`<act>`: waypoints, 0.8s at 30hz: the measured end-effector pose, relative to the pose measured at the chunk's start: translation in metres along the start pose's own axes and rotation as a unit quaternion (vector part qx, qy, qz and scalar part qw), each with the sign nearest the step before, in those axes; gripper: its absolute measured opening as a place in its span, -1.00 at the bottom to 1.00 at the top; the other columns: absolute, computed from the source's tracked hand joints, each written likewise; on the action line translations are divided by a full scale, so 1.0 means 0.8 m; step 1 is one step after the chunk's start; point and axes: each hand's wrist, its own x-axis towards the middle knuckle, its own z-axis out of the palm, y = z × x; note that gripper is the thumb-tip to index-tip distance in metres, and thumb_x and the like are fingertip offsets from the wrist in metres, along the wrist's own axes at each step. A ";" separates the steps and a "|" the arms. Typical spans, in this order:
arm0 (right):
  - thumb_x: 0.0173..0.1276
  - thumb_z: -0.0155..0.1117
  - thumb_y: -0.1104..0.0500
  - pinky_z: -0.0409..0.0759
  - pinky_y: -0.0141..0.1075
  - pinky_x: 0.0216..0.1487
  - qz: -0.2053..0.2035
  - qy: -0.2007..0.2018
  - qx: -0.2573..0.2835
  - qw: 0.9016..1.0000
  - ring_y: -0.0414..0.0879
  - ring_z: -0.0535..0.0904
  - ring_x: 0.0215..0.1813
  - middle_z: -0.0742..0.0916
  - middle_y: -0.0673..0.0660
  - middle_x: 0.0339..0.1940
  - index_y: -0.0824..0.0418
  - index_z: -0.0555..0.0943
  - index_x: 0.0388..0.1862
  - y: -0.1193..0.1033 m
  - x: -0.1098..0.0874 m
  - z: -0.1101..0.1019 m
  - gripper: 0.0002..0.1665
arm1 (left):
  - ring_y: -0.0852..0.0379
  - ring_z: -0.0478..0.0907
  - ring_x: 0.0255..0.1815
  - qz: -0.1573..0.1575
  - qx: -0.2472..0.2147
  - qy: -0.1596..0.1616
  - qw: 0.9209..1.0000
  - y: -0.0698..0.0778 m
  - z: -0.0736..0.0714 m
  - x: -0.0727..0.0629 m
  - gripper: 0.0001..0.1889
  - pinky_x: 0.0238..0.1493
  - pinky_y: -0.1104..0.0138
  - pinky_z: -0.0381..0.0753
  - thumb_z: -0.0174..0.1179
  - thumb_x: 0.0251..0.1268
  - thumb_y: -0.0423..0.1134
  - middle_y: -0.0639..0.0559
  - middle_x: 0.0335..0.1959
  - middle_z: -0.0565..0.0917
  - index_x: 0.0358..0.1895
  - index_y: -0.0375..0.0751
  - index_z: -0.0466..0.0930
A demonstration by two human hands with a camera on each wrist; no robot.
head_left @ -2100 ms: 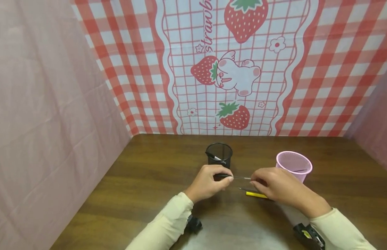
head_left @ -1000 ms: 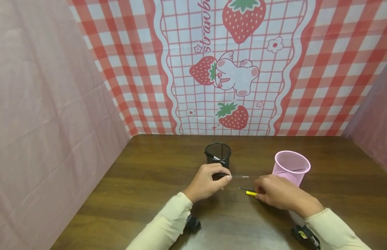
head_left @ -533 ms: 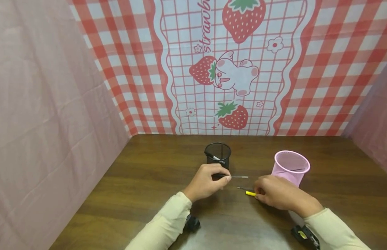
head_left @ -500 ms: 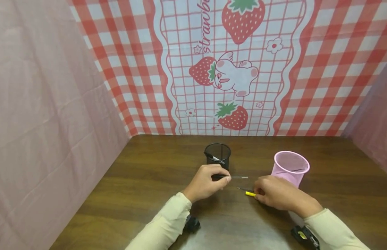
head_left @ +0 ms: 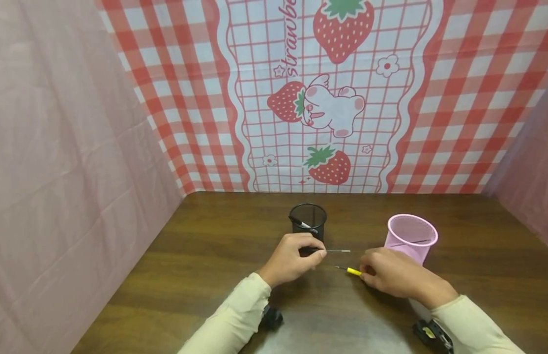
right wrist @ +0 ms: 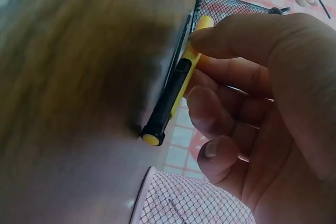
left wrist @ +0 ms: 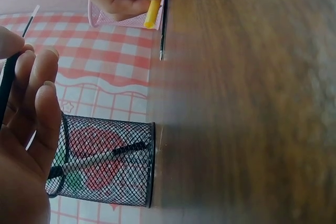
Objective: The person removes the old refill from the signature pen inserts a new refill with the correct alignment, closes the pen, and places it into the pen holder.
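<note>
My left hand [head_left: 293,258] holds a slim black stick [left wrist: 7,80] between thumb and fingers. Out of its end runs a thin shaft [head_left: 340,251] with a pale tip, pointing right. With thumb and index finger my right hand [head_left: 390,273] pinches a yellow tube [right wrist: 206,23] that has a long black clip-like piece [right wrist: 173,95] and a yellow-tipped black end. On the table right beside that tube lies a thin dark rod [left wrist: 163,38] with a metallic point. In the head view the right fingers hide most of both.
Behind my left hand stands a black mesh cup [head_left: 309,209] with a black-and-white pen [head_left: 302,224] in it. A pink mesh cup [head_left: 408,250], holding a thin dark stick [head_left: 417,241], stands behind my right hand. A checked cloth [head_left: 203,98] hangs at the table's back edge.
My right hand has left the pale tip of the shaft, come down and gripped the yellow tube. Just now the tube's left end has risen over the dark rod. My left hand stays nearly still.
</note>
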 end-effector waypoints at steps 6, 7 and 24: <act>0.12 0.48 0.13 0.38 -0.33 -0.53 0.000 0.020 -0.010 1.000 -0.39 0.34 -0.52 0.47 -0.30 -0.55 -0.19 0.53 -0.55 0.003 0.000 -0.004 -0.71 | 0.39 0.58 -0.56 -0.005 -0.008 0.001 1.000 0.002 -0.002 0.002 -0.92 -0.42 0.44 0.63 0.28 0.35 -0.28 0.13 -0.43 0.65 -0.21 -0.18 0.74; 0.12 0.48 0.13 0.38 -0.34 -0.53 -0.001 0.027 -0.014 1.000 -0.40 0.34 -0.52 0.47 -0.31 -0.55 -0.20 0.53 -0.55 0.003 0.000 -0.004 -0.71 | 0.40 0.57 -0.56 -0.007 -0.010 0.001 1.000 0.002 -0.002 0.002 -0.92 -0.43 0.44 0.62 0.28 0.35 -0.28 0.13 -0.43 0.65 -0.21 -0.17 0.74; 0.19 0.42 0.14 0.32 -0.38 -0.58 0.025 0.060 -0.012 0.998 -0.42 0.33 -0.57 0.45 -0.34 -0.60 -0.13 0.53 -0.41 0.000 -0.001 -0.009 -0.78 | 0.44 0.58 -0.54 -0.012 0.005 0.005 1.000 0.002 -0.002 0.000 -0.93 -0.41 0.46 0.64 0.28 0.36 -0.28 0.16 -0.40 0.66 -0.22 -0.15 0.74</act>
